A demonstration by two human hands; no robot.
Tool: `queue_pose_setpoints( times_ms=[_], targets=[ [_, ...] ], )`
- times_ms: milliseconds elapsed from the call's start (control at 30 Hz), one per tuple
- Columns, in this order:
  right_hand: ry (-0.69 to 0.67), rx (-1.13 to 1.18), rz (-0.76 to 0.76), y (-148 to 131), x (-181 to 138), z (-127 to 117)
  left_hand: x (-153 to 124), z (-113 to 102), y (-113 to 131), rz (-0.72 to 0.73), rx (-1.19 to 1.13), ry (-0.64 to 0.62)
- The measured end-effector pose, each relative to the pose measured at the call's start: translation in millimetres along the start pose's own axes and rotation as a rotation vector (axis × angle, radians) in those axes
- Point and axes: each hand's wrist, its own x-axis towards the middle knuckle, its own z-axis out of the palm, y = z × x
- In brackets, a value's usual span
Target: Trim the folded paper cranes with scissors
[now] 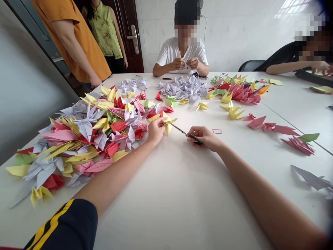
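Observation:
My left hand (156, 131) pinches a yellow folded paper crane (168, 121) above the white table, beside the right edge of a large heap of paper cranes (88, 125). In my right hand (204, 136) is a pair of scissors (194, 139) with black handles, its fingers wrapped round them. The blades point left and their tips reach the yellow crane. Whether they touch the paper or are parted is too small to tell. A small pink outline (217, 131), perhaps a loop, lies just right of my right hand.
Pale lilac cranes (182, 88) lie across the far middle, with a mixed pile (241, 90) to their right. Pink cranes (275, 128) trail along the right. A person in a white shirt (182, 55) sits opposite; another person leans at far right. Two people stand at left.

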Motion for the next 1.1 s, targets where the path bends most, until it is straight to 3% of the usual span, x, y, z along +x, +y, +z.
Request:
queue_pose_setpoints(
  times_ms=[700, 1100],
  targets=[
    [0.034, -0.06, -0.035, 2.2, 1.1, 1.7, -2.0, 1.7, 3.5, 0.028, 0.063, 0.005],
    [0.245, -0.289, -0.189, 3.1, -0.1, 13.6, -3.7, 2.4, 5.9, 0.123, 0.3, 0.09]
  ],
)
